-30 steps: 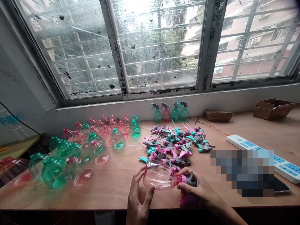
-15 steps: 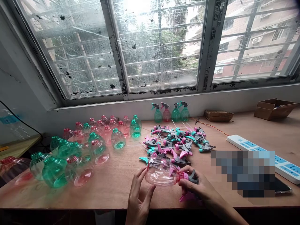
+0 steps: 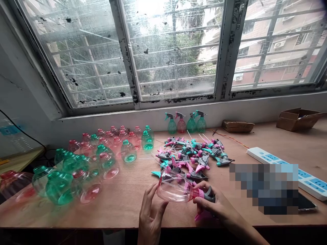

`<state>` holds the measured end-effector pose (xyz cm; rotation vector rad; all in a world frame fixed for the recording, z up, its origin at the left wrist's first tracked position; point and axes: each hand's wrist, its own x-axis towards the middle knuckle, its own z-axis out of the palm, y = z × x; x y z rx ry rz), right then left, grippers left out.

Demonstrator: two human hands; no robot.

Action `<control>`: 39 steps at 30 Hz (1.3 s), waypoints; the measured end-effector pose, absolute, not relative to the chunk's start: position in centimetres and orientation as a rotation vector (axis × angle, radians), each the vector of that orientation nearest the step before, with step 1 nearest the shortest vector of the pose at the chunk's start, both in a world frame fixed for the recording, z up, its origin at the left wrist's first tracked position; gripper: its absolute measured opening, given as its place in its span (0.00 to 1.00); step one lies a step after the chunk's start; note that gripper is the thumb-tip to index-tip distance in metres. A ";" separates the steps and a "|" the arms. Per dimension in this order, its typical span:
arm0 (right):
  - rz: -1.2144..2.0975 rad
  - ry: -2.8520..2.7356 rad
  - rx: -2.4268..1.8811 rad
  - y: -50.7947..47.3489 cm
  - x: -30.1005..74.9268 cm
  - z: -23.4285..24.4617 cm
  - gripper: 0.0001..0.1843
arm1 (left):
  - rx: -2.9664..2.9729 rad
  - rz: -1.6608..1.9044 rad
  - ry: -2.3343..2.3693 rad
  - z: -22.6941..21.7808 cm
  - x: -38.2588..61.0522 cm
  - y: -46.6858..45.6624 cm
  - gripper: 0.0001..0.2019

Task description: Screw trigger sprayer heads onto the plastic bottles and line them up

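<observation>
A clear pink plastic bottle (image 3: 175,187) lies on its side above the front of the wooden table (image 3: 122,204). My left hand (image 3: 150,212) cups its bottom end, fingers spread around it. My right hand (image 3: 213,204) is closed on the grey and pink trigger sprayer head (image 3: 208,195) that sits on the bottle's neck. Just behind the bottle lies a heap of loose trigger heads (image 3: 191,153) in pink, teal and grey.
Several open green and pink bottles (image 3: 87,160) crowd the table's left side. Finished spray bottles (image 3: 186,123) stand by the wall. A white power strip (image 3: 288,170), a phone (image 3: 305,202), a flat brown package (image 3: 237,126) and a cardboard box (image 3: 297,117) lie at the right.
The bottle has turned slightly in my hands and its bottom end has risen a little. My left fingers have shifted on it. The right hand keeps its hold on the sprayer head.
</observation>
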<state>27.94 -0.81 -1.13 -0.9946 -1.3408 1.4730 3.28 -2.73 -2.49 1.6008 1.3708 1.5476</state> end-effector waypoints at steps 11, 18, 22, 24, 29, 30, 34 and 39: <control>1.487 -1.351 -0.969 -0.9 27.9 -1.3 0.21 | 1.648 1.576 1.303 -3.1 2.8 -2.7 0.22; 1.478 -1.337 -0.986 -0.9 28.0 -1.0 0.20 | 1.571 1.610 1.339 -2.7 3.5 -2.6 0.17; 1.487 -1.300 -0.943 -0.4 28.1 -1.5 0.23 | 1.637 1.636 1.328 -2.8 3.3 -2.4 0.16; 1.482 -1.286 -0.922 -0.2 28.1 -1.8 0.23 | 1.663 1.616 1.337 -2.9 3.2 -2.3 0.16; 1.504 -1.280 -0.897 -0.5 28.1 -1.8 0.23 | 1.704 1.525 1.332 -2.6 3.2 -2.5 0.18; 1.515 -1.280 -0.901 -0.6 28.1 -1.7 0.22 | 1.699 1.504 1.322 -2.4 3.2 -2.7 0.20; 1.524 -1.296 -0.930 -1.2 27.9 -1.2 0.22 | 1.672 1.463 1.285 -1.8 3.3 -3.0 0.23; 1.499 -1.305 -0.969 -1.1 27.9 -1.1 0.22 | 1.653 1.446 1.284 -1.7 3.5 -3.1 0.23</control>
